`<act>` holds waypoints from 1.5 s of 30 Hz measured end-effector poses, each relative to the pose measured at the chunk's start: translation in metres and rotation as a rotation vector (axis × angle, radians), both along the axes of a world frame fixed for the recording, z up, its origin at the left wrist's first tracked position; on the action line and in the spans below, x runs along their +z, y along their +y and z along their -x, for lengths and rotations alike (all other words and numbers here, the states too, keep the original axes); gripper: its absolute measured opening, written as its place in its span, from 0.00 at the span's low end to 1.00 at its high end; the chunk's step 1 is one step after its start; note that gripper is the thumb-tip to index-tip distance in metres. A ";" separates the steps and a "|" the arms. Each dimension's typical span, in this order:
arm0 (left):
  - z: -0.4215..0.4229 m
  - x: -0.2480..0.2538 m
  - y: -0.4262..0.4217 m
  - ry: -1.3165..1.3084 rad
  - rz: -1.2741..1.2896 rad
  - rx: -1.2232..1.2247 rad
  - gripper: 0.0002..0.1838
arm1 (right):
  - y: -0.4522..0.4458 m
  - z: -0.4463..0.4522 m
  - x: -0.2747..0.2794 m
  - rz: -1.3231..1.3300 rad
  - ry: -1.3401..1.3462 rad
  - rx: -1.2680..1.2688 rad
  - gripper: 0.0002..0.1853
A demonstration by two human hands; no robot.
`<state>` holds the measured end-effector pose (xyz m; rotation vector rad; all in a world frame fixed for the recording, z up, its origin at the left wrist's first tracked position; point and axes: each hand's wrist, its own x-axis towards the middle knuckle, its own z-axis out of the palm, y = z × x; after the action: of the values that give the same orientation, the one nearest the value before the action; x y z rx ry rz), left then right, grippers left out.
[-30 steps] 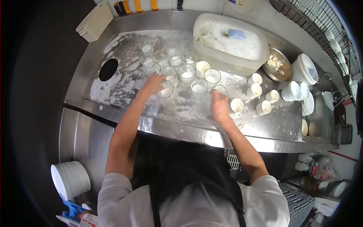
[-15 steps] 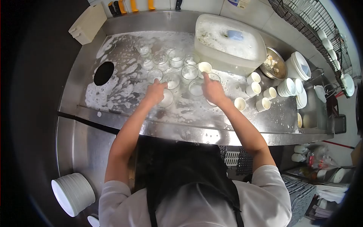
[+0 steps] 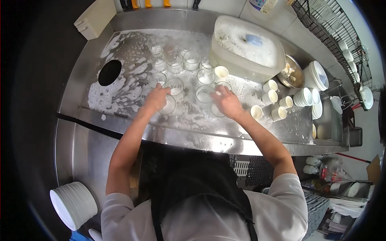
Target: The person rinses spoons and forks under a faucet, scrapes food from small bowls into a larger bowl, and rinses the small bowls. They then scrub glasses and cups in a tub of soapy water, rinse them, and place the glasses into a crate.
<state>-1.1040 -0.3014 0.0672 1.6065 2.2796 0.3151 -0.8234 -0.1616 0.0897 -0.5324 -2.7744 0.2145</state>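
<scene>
Several clear drinking glasses (image 3: 175, 86) stand on the wet, foamy steel counter (image 3: 189, 120), in a left and a right cluster. My left hand (image 3: 157, 98) is closed at the rims of the nearer left glasses, fingers dipping inside; its exact hold is partly hidden. My right hand (image 3: 228, 102) has its fingers curled into the rim of a glass (image 3: 224, 85) in the right cluster. Another glass (image 3: 205, 94) stands just left of that hand, and one more (image 3: 217, 109) is partly covered by it. A cream cup (image 3: 221, 73) stands behind the right hand.
A tub of suds (image 3: 245, 54) with a blue sponge (image 3: 253, 39) stands at the back. Several cream cups (image 3: 269, 97), a steel bowl (image 3: 292, 76) and stacked white bowls (image 3: 303, 97) are at right. A round black opening (image 3: 110, 72) lies left. Stacked plates (image 3: 74, 205) stand lower left.
The left-hand glasses have shifted left with my left hand, widening the gap between the clusters. My right fingers have curled, and the glass at them has moved slightly nearer. The view has shifted slightly.
</scene>
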 end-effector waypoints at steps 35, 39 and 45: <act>-0.102 0.139 0.096 -1.015 -0.371 -0.174 0.14 | -0.003 -0.090 0.082 1.621 1.196 -0.237 0.18; -0.201 0.208 0.127 -1.110 -0.226 -0.214 0.12 | 0.014 -0.181 0.119 1.529 1.315 -0.160 0.16; -0.397 0.210 0.179 -1.197 -0.176 -0.427 0.20 | 0.037 -0.388 0.120 1.475 1.534 -0.113 0.13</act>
<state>-0.7070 -0.1223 0.2769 1.3296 1.0081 1.0299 -0.4354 -0.1248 0.2098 -0.4229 -0.7438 1.7151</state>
